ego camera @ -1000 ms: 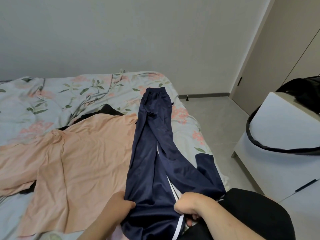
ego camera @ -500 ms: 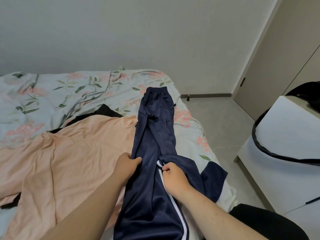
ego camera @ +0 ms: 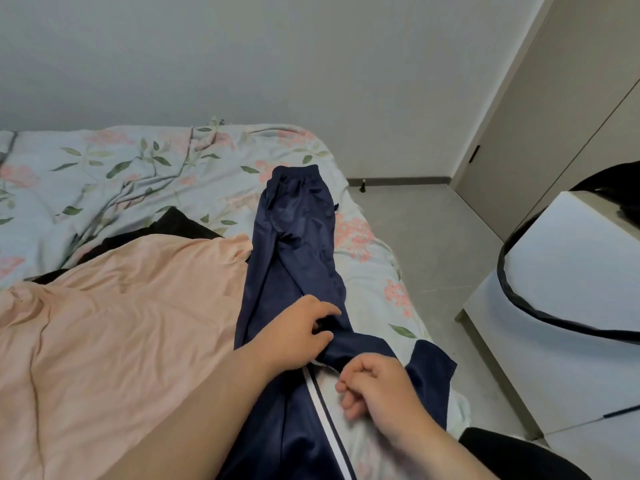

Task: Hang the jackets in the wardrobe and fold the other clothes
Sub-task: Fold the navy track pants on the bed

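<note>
Navy track pants point(ego camera: 294, 244) with a white side stripe lie lengthwise on the bed, waistband at the far end. One leg crosses over and bends off to the right near the bed's edge. My left hand point(ego camera: 294, 336) rests on the pants at the crossing and pinches a ridge of the cloth between thumb and fingers. My right hand point(ego camera: 375, 388) hovers just right of the stripe with loosely curled fingers, and no cloth shows in them. A peach garment point(ego camera: 121, 323) is spread out to the left of the pants, with a black garment point(ego camera: 180, 226) partly under it.
The bed has a floral sheet point(ego camera: 104, 174) and ends at the right in grey floor point(ego camera: 426, 244). A white cabinet point(ego camera: 571, 271) with a black bag strap point(ego camera: 519, 299) stands at the right. Beige wardrobe doors point(ego camera: 554, 116) are behind it.
My left hand moved right across the pants onto the crossing leg. My right hand let go of the cloth by the stripe and drew back toward me.
</note>
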Demonstrator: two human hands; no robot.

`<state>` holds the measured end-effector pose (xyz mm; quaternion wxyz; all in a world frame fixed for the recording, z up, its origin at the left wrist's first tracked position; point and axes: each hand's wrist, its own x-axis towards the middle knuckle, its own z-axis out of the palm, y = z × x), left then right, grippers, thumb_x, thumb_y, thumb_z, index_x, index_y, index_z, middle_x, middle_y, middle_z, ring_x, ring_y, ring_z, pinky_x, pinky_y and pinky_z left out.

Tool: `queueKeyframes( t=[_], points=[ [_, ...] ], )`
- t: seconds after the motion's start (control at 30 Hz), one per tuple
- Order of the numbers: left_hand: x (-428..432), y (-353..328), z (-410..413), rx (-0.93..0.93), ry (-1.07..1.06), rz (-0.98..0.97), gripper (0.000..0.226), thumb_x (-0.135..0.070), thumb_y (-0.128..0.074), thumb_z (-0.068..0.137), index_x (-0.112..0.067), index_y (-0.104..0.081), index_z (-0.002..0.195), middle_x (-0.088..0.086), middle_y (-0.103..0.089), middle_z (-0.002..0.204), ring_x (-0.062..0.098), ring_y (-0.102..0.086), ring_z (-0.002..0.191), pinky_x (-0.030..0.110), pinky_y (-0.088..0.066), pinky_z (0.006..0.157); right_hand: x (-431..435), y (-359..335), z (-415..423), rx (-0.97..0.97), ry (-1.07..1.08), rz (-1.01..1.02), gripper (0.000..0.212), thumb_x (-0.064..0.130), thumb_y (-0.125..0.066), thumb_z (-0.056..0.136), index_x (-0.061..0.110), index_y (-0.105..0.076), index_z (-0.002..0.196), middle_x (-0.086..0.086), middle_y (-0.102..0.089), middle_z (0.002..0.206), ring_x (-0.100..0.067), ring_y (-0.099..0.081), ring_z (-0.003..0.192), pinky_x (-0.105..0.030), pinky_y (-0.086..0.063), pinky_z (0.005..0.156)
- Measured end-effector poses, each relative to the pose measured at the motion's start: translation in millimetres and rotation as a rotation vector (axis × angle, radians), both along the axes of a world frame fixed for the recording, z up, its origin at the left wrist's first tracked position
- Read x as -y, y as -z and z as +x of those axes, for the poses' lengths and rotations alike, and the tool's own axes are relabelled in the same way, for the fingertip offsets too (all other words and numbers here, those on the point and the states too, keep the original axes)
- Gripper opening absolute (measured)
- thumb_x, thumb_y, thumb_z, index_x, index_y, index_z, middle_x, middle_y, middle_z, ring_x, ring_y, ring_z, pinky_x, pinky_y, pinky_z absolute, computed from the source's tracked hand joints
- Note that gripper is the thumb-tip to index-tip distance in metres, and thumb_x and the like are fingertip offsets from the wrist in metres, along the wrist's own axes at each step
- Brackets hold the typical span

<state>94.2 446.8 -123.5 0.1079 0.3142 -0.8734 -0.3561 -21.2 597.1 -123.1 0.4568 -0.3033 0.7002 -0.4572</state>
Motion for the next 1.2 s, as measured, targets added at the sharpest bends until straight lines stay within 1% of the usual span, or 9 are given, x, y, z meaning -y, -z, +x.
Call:
queueKeyframes(
  t=[0.27, 0.4, 0.57, 0.67, 0.77, 0.83, 1.0, 1.1, 1.2],
  points=[
    [-65, 28, -31, 0.365, 0.105, -0.236, 0.09, -0.09, -0.041, 0.056, -0.041, -0.048, 0.132, -0.012, -0.05, 0.115, 0.015, -0.041, 0.111, 0.036, -0.036, 0.094, -21, 27, -48, -0.282, 0.266, 0.023, 0.023, 0.002, -0.056, 0.086, 0.016, -0.062, 0.068, 0.004, -0.06, 0.065, -0.008, -0.051, 0.061, -0.019, -0.042, 0.058],
    [-76, 33, -49, 0.47, 0.049, -0.365, 0.039, -0.062, -0.052, 0.084, -0.03, -0.061, 0.104, -0.004, -0.052, 0.103, 0.023, -0.048, 0.104, 0.04, -0.034, 0.083, -10, 33, -51, -0.121, 0.289, 0.033, 0.019, 0.002, -0.055, 0.087, 0.016, -0.067, 0.079, 0.001, -0.063, 0.067, -0.012, -0.053, 0.059, -0.027, -0.044, 0.057],
    [-51, 36, -40, 0.049, -0.254, -0.074, 0.026, -0.03, -0.051, 0.097, -0.021, -0.04, 0.075, -0.005, -0.053, 0.077, 0.015, -0.053, 0.071, 0.027, -0.034, 0.059, -24, 28, -50, -0.639, 0.009, 0.032, 0.011, 0.043, -0.056, 0.084, 0.044, -0.066, 0.088, 0.026, -0.065, 0.093, 0.004, -0.055, 0.093, -0.018, -0.043, 0.085],
    [-23, 26, -33, -0.26, -0.512, 0.154, 0.029, -0.024, -0.052, 0.098, -0.016, -0.039, 0.073, -0.005, -0.046, 0.068, 0.009, -0.043, 0.061, 0.019, -0.032, 0.053, -18, 29, -46, -0.792, -0.164, 0.083, 0.054, 0.066, -0.041, 0.079, 0.043, -0.056, 0.125, 0.029, -0.04, 0.122, 0.0, -0.036, 0.121, -0.031, -0.032, 0.109],
    [0, 12, -25, -0.449, -0.629, 0.337, 0.026, -0.026, -0.051, 0.098, -0.015, -0.043, 0.076, -0.001, -0.041, 0.071, 0.013, -0.04, 0.066, 0.028, -0.035, 0.061, 4, 23, -42, -0.657, -0.204, 0.08, 0.014, 0.037, -0.051, 0.093, 0.031, -0.062, 0.098, 0.021, -0.059, 0.093, -0.009, -0.057, 0.095, -0.023, -0.048, 0.082],
    [-1, 4, -17, -0.529, -0.629, 0.403, 0.028, -0.03, -0.054, 0.097, -0.017, -0.042, 0.075, -0.001, -0.038, 0.07, 0.013, -0.037, 0.065, 0.03, -0.033, 0.062, 20, 19, -41, -0.491, -0.037, 0.063, 0.018, 0.02, -0.052, 0.095, 0.021, -0.063, 0.081, 0.01, -0.065, 0.076, -0.017, -0.064, 0.082, -0.016, -0.047, 0.066],
    [-49, 6, -7, -0.544, -0.366, 0.597, 0.03, -0.044, -0.07, 0.066, -0.034, -0.061, 0.093, -0.009, -0.07, 0.086, 0.005, -0.065, 0.074, 0.014, -0.049, 0.063, 62, -3, -26, 0.336, 0.42, -0.098, 0.018, 0.009, -0.052, 0.097, 0.012, -0.07, 0.095, -0.012, -0.076, 0.088, -0.032, -0.073, 0.088, -0.045, -0.06, 0.08],
    [-60, 15, -16, -0.487, -0.394, 0.584, 0.045, -0.028, -0.078, 0.063, -0.038, -0.063, 0.104, -0.014, -0.073, 0.093, 0.003, -0.07, 0.082, 0.015, -0.052, 0.065, 76, -10, -19, 0.581, 0.422, -0.151, 0.02, 0.001, -0.049, 0.092, 0.003, -0.068, 0.096, -0.019, -0.074, 0.089, -0.032, -0.073, 0.078, -0.039, -0.059, 0.065],
    [-45, 20, -11, -0.533, -0.533, 0.605, 0.034, -0.007, -0.075, 0.073, -0.036, -0.07, 0.088, -0.004, -0.075, 0.086, 0.013, -0.072, 0.078, 0.018, -0.054, 0.062, 77, -9, -22, 0.761, 0.36, -0.2, 0.017, 0.003, -0.049, 0.086, 0.005, -0.066, 0.087, -0.018, -0.068, 0.083, -0.03, -0.067, 0.07, -0.035, -0.054, 0.06]
  ],
)
